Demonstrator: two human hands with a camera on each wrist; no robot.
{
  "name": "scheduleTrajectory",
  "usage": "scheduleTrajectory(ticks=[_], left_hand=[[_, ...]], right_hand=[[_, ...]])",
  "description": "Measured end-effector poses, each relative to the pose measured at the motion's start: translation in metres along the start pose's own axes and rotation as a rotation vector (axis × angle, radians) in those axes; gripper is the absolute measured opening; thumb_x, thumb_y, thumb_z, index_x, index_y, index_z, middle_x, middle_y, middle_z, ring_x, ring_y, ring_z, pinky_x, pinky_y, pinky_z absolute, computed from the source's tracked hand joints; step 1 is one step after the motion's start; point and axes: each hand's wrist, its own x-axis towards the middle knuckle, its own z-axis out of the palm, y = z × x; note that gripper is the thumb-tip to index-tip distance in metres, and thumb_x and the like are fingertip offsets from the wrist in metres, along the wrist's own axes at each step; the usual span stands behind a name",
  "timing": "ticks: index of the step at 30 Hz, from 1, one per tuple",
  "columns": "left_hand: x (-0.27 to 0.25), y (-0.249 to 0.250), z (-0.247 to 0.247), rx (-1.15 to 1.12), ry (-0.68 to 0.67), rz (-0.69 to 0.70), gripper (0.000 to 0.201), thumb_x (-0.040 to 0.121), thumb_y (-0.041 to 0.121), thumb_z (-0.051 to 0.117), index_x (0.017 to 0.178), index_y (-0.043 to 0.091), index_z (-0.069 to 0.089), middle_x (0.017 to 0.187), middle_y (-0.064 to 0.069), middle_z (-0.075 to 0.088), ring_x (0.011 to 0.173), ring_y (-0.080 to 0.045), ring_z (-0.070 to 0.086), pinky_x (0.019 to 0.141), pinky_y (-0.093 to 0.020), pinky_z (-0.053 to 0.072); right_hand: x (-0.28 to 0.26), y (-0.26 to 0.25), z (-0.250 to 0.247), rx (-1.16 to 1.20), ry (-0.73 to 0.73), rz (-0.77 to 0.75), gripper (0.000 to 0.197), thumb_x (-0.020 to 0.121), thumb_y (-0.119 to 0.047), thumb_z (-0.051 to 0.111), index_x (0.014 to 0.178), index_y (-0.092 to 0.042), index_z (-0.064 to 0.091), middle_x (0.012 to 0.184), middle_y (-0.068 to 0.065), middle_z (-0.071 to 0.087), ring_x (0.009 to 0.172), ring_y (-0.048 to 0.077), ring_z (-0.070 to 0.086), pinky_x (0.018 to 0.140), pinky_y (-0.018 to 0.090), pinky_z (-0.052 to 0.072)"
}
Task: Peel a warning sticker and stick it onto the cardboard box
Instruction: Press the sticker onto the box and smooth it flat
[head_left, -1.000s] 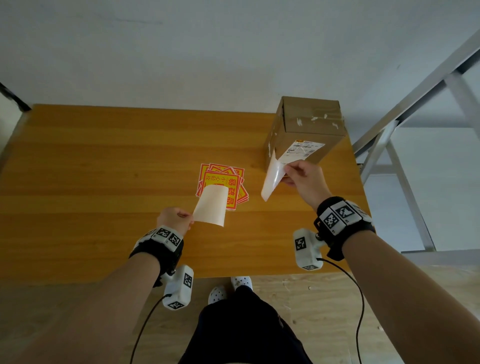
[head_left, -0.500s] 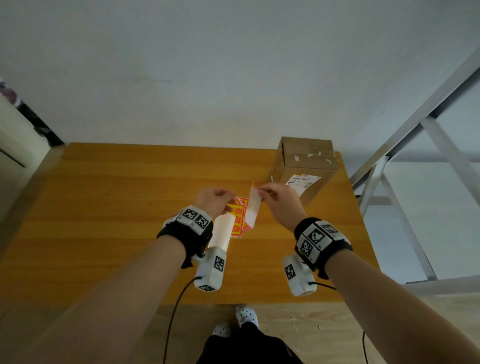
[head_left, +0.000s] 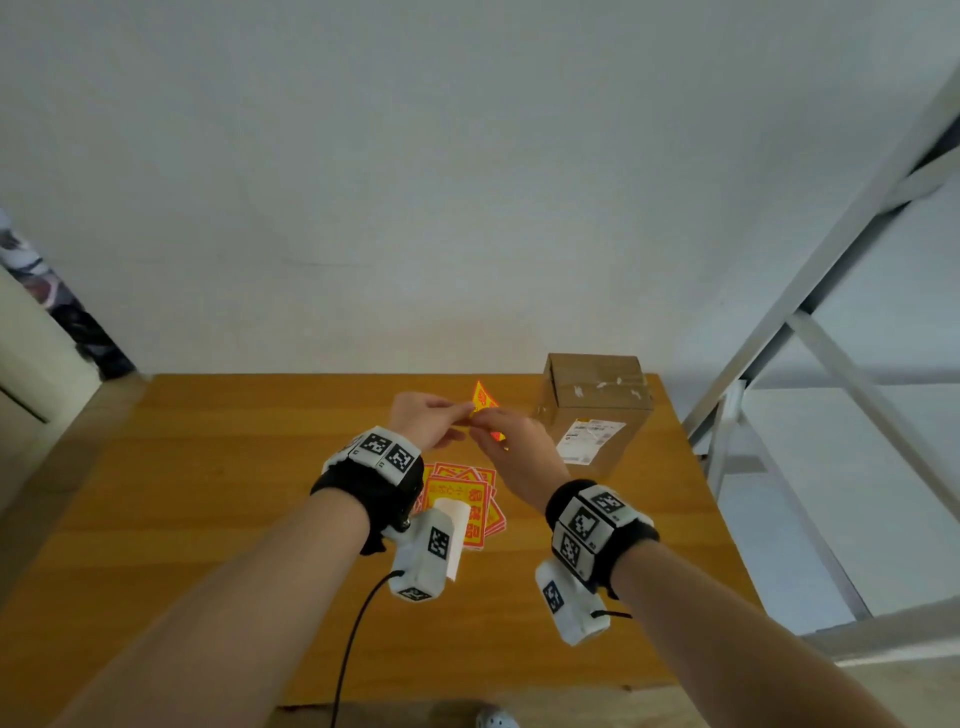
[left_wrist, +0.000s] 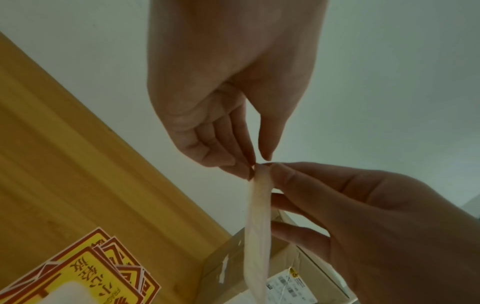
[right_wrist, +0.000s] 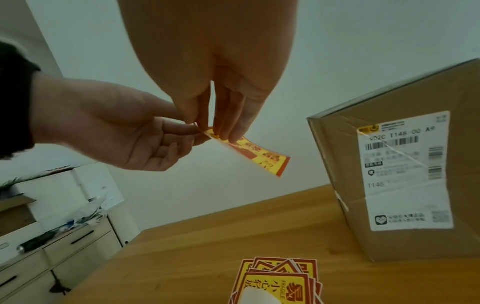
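Note:
A red-and-yellow warning sticker (head_left: 484, 402) hangs in the air above the wooden table (head_left: 208, 493). My left hand (head_left: 464, 415) and my right hand (head_left: 480, 425) both pinch it at one corner. The left wrist view shows its pale back (left_wrist: 259, 226) hanging down from the left hand (left_wrist: 257, 164). Seen from the right wrist, its printed face (right_wrist: 255, 153) slopes down from the right hand (right_wrist: 221, 133). The cardboard box (head_left: 597, 410) with a white shipping label (right_wrist: 405, 172) stands just right of the hands. The sticker is not touching the box.
A stack of warning stickers (head_left: 467, 493) lies on the table under my wrists, with a white backing paper (head_left: 460, 525) on top. A grey metal frame (head_left: 779, 338) stands right of the table. Left of the table is a cabinet with drawers (right_wrist: 52, 246).
The left hand let go of the backing paper, which now lies on the stack. Both hands came together and rose, and the left hand now pinches the sticker too.

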Motion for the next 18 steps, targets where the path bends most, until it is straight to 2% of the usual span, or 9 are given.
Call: scheduleTrajectory(ticks=[2, 4, 5, 7, 8, 10, 12, 15, 18], left_hand=[[0.001, 0.001, -0.003, -0.002, 0.007, 0.006, 0.009, 0.082, 0.014, 0.07, 0.087, 0.007, 0.068, 0.067, -0.004, 0.066, 0.032, 0.003, 0.057, 0.04, -0.012, 0.042], [0.002, 0.003, -0.007, 0.003, 0.019, 0.013, 0.007, 0.082, 0.009, 0.069, 0.087, 0.005, 0.067, 0.063, -0.004, 0.063, 0.029, 0.003, 0.055, 0.036, -0.01, 0.042], [0.001, 0.005, -0.009, 0.009, 0.02, 0.019, 0.004, 0.082, 0.008, 0.068, 0.083, 0.004, 0.067, 0.061, -0.003, 0.062, 0.028, 0.003, 0.054, 0.035, -0.009, 0.042], [0.002, 0.007, -0.013, 0.027, 0.032, 0.039, 0.012, 0.083, 0.006, 0.066, 0.071, 0.006, 0.065, 0.06, -0.004, 0.061, 0.029, 0.003, 0.054, 0.035, -0.009, 0.042], [0.003, 0.008, -0.016, 0.031, 0.046, 0.046, 0.013, 0.083, 0.007, 0.065, 0.07, 0.007, 0.064, 0.061, -0.004, 0.061, 0.03, 0.003, 0.055, 0.036, -0.009, 0.042], [0.003, 0.011, -0.022, 0.029, 0.073, 0.058, 0.005, 0.084, 0.008, 0.064, 0.08, 0.005, 0.066, 0.063, -0.003, 0.062, 0.033, 0.003, 0.056, 0.039, -0.01, 0.044], [0.004, 0.015, -0.029, 0.009, 0.086, 0.09, 0.007, 0.085, 0.009, 0.063, 0.09, 0.004, 0.065, 0.066, -0.004, 0.063, 0.042, -0.001, 0.06, 0.046, -0.013, 0.046], [0.004, 0.023, -0.032, 0.0, 0.082, 0.137, 0.008, 0.088, 0.01, 0.061, 0.091, 0.004, 0.065, 0.077, -0.009, 0.065, 0.058, -0.01, 0.06, 0.057, -0.02, 0.048], [0.006, 0.03, -0.027, 0.005, 0.067, 0.157, 0.016, 0.089, 0.01, 0.059, 0.099, 0.0, 0.067, 0.083, -0.011, 0.066, 0.061, -0.01, 0.059, 0.057, -0.02, 0.05]], right_hand=[[0.002, -0.001, 0.001, 0.005, -0.006, 0.006, 0.03, 0.093, -0.029, 0.052, 0.114, -0.016, 0.067, 0.121, 0.003, 0.064, 0.106, 0.018, 0.06, 0.091, 0.036, 0.05], [0.004, -0.004, 0.001, 0.005, -0.027, 0.02, 0.035, 0.091, -0.038, 0.053, 0.115, -0.018, 0.067, 0.124, 0.001, 0.062, 0.109, 0.016, 0.059, 0.093, 0.037, 0.049], [0.005, -0.006, 0.001, 0.002, -0.036, 0.027, 0.037, 0.09, -0.042, 0.053, 0.116, -0.019, 0.067, 0.125, 0.0, 0.061, 0.11, 0.016, 0.059, 0.094, 0.038, 0.049], [0.007, -0.008, -0.002, -0.001, -0.036, 0.042, 0.039, 0.089, -0.044, 0.053, 0.115, -0.018, 0.066, 0.124, 0.0, 0.062, 0.109, 0.016, 0.059, 0.094, 0.037, 0.049], [0.008, -0.009, -0.004, -0.001, -0.021, 0.049, 0.038, 0.089, -0.043, 0.053, 0.114, -0.017, 0.066, 0.121, 0.0, 0.063, 0.107, 0.016, 0.059, 0.093, 0.037, 0.049], [0.01, -0.009, -0.012, 0.012, 0.031, 0.084, 0.033, 0.089, -0.04, 0.055, 0.111, -0.017, 0.065, 0.116, 0.0, 0.064, 0.105, 0.016, 0.059, 0.09, 0.036, 0.05], [0.013, -0.007, -0.02, 0.042, 0.092, 0.168, 0.031, 0.088, -0.037, 0.057, 0.111, -0.017, 0.063, 0.116, 0.001, 0.062, 0.106, 0.018, 0.059, 0.088, 0.036, 0.051], [0.017, -0.001, -0.033, 0.105, 0.211, 0.298, 0.039, 0.087, -0.032, 0.062, 0.12, -0.012, 0.056, 0.118, 0.004, 0.06, 0.103, 0.016, 0.056, 0.088, 0.031, 0.05], [0.018, 0.009, -0.041, 0.216, 0.278, 0.416, 0.043, 0.085, -0.031, 0.064, 0.121, -0.01, 0.054, 0.115, 0.004, 0.062, 0.097, 0.013, 0.054, 0.081, 0.025, 0.044]])
